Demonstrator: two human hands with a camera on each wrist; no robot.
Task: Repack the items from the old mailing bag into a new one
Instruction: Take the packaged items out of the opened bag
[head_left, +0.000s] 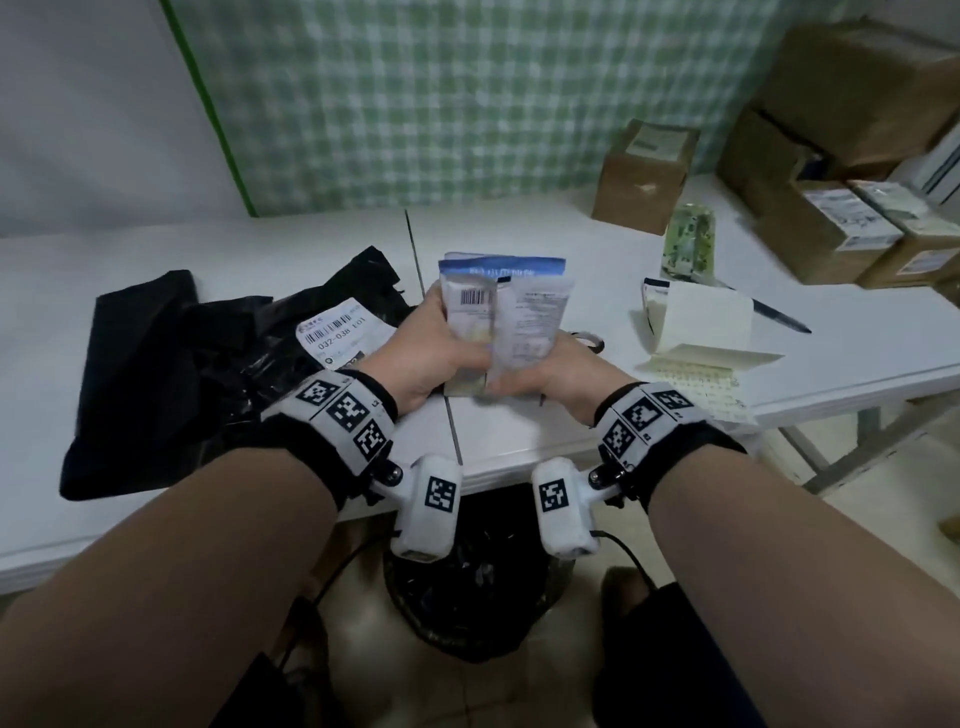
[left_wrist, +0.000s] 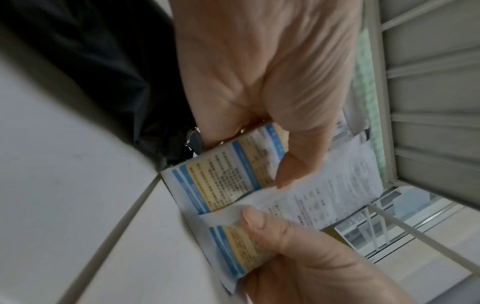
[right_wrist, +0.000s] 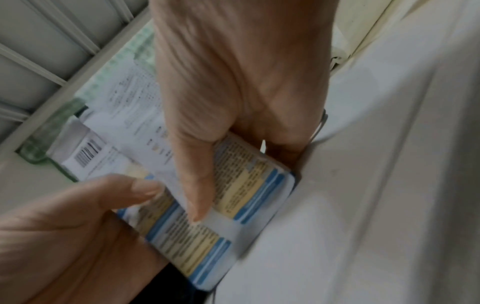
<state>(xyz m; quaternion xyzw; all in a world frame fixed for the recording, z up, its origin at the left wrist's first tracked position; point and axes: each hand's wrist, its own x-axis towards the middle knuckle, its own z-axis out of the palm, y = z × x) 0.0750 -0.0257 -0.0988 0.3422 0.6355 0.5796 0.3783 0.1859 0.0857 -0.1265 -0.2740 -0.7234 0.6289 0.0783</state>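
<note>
Several flat sachets, white and blue with barcodes and printed text, stand bunched upright on the white table. My left hand grips the bundle from the left and my right hand from the right, thumbs on the near faces. The left wrist view shows my left hand on the sachets. In the right wrist view my right hand is pressed on the sachets. The crumpled old black mailing bag, with a white shipping label, lies just left. A flatter black bag lies beyond it.
Right of my hands are a tape roll, folded cream paper sheets, a pen and a green printed packet. Cardboard boxes are stacked at the back right. A bin with a black liner stands under the table's front edge.
</note>
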